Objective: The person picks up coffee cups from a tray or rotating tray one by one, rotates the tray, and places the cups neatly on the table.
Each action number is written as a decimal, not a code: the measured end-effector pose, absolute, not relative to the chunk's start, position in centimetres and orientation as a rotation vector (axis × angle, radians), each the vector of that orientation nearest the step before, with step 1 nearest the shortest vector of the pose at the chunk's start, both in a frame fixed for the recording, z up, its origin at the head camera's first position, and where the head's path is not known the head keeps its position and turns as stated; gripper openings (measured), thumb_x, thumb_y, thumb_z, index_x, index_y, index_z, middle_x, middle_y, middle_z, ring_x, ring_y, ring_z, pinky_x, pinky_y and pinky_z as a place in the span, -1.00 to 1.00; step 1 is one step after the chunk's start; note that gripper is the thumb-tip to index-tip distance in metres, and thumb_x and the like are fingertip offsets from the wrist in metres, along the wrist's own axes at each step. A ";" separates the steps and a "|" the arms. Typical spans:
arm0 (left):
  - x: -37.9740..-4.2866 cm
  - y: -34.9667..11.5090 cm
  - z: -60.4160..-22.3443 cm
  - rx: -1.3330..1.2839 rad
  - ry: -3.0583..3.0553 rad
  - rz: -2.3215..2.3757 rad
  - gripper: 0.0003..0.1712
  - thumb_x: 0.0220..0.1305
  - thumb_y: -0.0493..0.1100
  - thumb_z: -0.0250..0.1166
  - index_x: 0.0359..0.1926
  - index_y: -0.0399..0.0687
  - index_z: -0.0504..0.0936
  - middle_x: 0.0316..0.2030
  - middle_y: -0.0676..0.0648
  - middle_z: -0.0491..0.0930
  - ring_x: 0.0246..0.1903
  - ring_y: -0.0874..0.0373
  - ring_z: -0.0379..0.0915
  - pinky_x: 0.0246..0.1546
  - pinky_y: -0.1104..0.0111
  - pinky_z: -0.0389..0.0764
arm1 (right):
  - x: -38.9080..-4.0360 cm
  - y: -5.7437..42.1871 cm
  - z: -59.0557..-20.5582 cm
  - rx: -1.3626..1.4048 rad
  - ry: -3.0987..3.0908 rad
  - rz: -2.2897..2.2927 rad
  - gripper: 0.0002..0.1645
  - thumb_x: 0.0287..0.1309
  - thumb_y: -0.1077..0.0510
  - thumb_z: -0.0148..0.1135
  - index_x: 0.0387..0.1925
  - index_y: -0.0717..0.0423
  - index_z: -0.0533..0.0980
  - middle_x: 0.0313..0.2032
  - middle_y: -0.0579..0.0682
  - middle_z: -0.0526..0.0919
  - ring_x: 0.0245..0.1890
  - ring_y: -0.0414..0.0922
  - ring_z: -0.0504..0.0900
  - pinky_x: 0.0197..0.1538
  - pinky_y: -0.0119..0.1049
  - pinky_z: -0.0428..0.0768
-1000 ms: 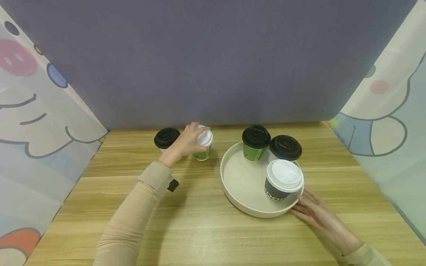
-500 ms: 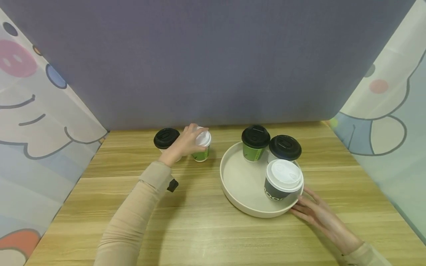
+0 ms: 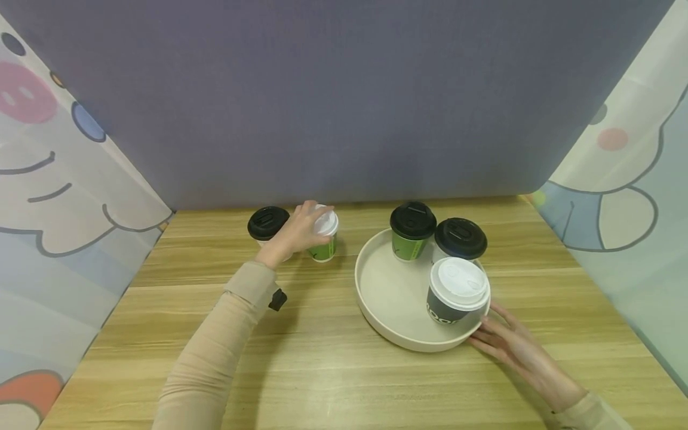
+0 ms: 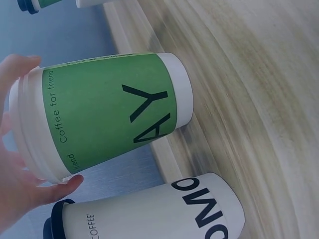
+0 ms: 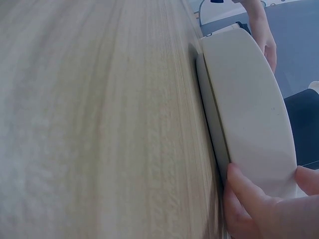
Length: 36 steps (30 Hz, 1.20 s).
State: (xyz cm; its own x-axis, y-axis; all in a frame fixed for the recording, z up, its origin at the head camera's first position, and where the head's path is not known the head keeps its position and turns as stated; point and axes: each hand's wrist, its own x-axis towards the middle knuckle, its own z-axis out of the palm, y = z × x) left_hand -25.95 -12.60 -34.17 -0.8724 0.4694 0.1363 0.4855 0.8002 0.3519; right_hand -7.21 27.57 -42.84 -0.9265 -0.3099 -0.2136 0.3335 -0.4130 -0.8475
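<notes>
green cup (image 4: 107, 112): "ay", white cup (image 4: 144, 214): "coffee"

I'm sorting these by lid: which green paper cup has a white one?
The green paper cup with the left hand around its white lid, outside the round cream tray; the other green paper cup, inside it, has a black lid.
</notes>
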 end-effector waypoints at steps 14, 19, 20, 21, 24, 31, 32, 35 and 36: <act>-25.9 -12.6 -34.6 -0.762 -2.896 -0.554 -0.14 0.00 0.14 0.23 0.30 0.03 0.13 0.25 -0.30 0.01 0.24 -0.19 -0.09 0.17 -0.10 -0.06 | -7.2 27.4 -42.9 0.086 1.480 -2.347 -0.65 0.28 0.25 -0.16 0.00 -0.15 0.06 -0.17 -0.02 0.50 -0.14 -0.10 0.54 0.01 -0.17 0.43; -25.7 -12.5 -34.7 -0.765 -2.851 -0.530 -0.14 0.06 0.12 0.21 0.32 -0.01 0.06 0.29 -0.30 -0.06 0.28 -0.16 -0.21 0.23 -0.02 -0.22 | -7.2 27.4 -42.8 0.093 1.476 -2.343 -0.66 0.28 0.25 -0.16 -0.01 -0.16 0.07 -0.18 -0.03 0.50 -0.14 -0.10 0.54 0.01 -0.17 0.44; -25.6 -12.5 -34.8 -0.773 -2.841 -0.527 -0.14 0.06 0.10 0.21 0.32 -0.02 0.07 0.28 -0.30 -0.05 0.28 -0.16 -0.21 0.24 0.00 -0.23 | -7.2 27.4 -42.8 0.092 1.474 -2.344 -0.66 0.28 0.25 -0.16 -0.01 -0.16 0.07 -0.18 -0.03 0.50 -0.14 -0.10 0.54 0.01 -0.17 0.44; -25.6 -12.4 -34.8 -0.779 -2.833 -0.521 -0.15 0.06 0.10 0.21 0.32 -0.02 0.07 0.28 -0.30 -0.05 0.29 -0.15 -0.21 0.24 0.02 -0.24 | -7.2 27.4 -42.8 0.091 1.473 -2.345 -0.66 0.28 0.25 -0.16 -0.01 -0.16 0.07 -0.18 -0.02 0.50 -0.14 -0.10 0.54 0.00 -0.17 0.44; -25.2 -12.2 -34.7 -0.816 -2.811 -0.501 -0.18 0.08 0.08 0.20 0.31 -0.05 0.09 0.27 -0.30 -0.03 0.28 -0.14 -0.19 0.25 0.05 -0.24 | -7.2 27.4 -42.8 0.092 1.468 -2.350 -0.65 0.28 0.25 -0.17 0.00 -0.15 0.06 -0.18 -0.01 0.50 -0.14 -0.09 0.54 0.00 -0.17 0.44; -23.7 -11.1 -34.1 -0.941 -2.738 -0.369 -0.25 0.10 0.10 0.19 0.24 -0.15 0.22 0.23 -0.30 0.06 0.26 -0.14 -0.08 0.24 0.03 -0.13 | -7.0 27.4 -42.6 0.067 1.478 -2.323 -0.66 0.27 0.24 -0.15 0.00 -0.15 0.07 -0.17 -0.01 0.51 -0.12 -0.08 0.54 0.01 -0.17 0.43; -23.5 -10.9 -34.1 -0.964 -2.710 -0.365 -0.26 0.09 0.09 0.20 0.22 -0.18 0.24 0.22 -0.31 0.09 0.24 -0.15 -0.05 0.23 0.02 -0.10 | -7.0 27.4 -42.6 0.069 1.481 -2.321 -0.65 0.27 0.24 -0.15 0.00 -0.16 0.08 -0.17 -0.01 0.52 -0.12 -0.08 0.54 0.02 -0.17 0.42; -22.9 -10.4 -34.2 -1.045 -2.607 -0.380 -0.35 0.06 0.03 0.26 0.10 -0.26 0.36 0.16 -0.36 0.17 0.19 -0.19 0.07 0.20 0.02 0.03 | -7.0 27.4 -42.4 0.088 1.512 -2.305 -0.62 0.27 0.24 -0.14 0.04 -0.14 0.05 -0.17 -0.01 0.52 -0.12 -0.08 0.54 0.02 -0.17 0.42; -22.7 -10.3 -34.3 -1.072 -2.570 -0.393 -0.38 0.04 -0.01 0.27 0.05 -0.29 0.39 0.14 -0.38 0.20 0.16 -0.20 0.11 0.19 0.04 0.07 | -7.1 27.4 -42.4 0.095 1.517 -2.301 -0.54 0.27 0.24 -0.14 0.12 -0.11 0.00 -0.17 -0.01 0.52 -0.12 -0.09 0.54 0.02 -0.17 0.42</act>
State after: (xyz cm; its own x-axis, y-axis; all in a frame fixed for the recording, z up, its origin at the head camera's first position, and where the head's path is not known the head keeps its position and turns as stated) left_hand -22.71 -10.27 -34.25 -0.6636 0.6328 0.3990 0.7231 0.6792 0.1255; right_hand -7.05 27.44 -42.40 -0.9249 -0.2762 -0.2612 0.3489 -0.3439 -0.8718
